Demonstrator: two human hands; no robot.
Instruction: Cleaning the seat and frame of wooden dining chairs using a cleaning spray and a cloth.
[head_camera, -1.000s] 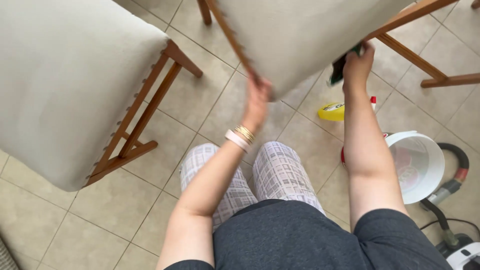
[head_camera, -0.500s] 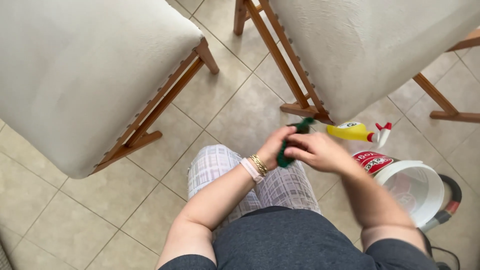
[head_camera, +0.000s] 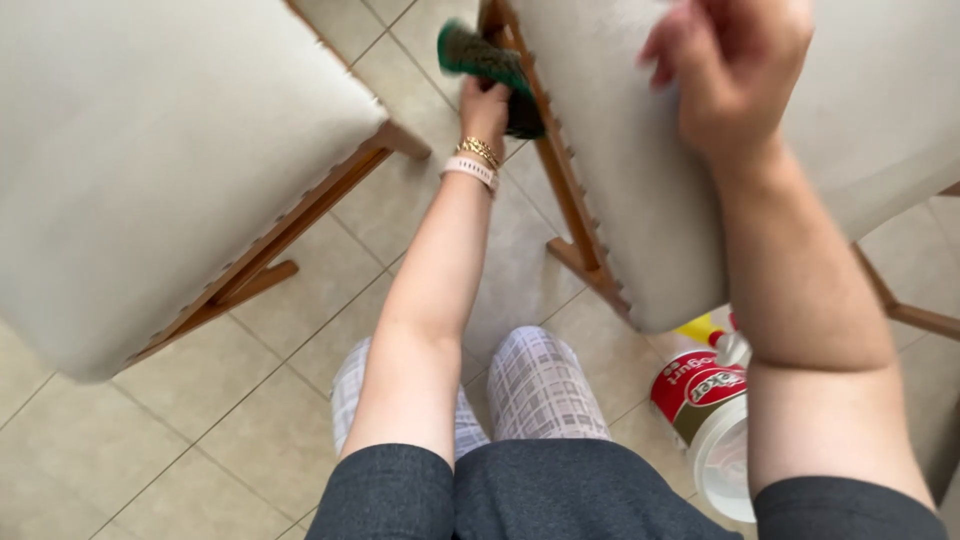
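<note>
Green cloth (head_camera: 490, 70) in left hand (head_camera: 487, 103) grip, against chair frame (head_camera: 560, 170), right hand (head_camera: 735, 70) blurred, seemingly empty.

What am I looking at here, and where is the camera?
The camera sits on a person's head and looks down, so you see their own arms, dark top and checked trousers from above. There is no machine, only two bare hands. The left hand, with bracelets at the wrist, holds a green cloth against the wooden frame of a chair with a pale padded seat. The right hand is blurred and lies over that seat; whether it presses on it I cannot tell. A second chair of the same kind stands to the left. On the tiled floor at lower right are a white tub with a red label and, partly hidden behind it, a yellow spray bottle.
</note>
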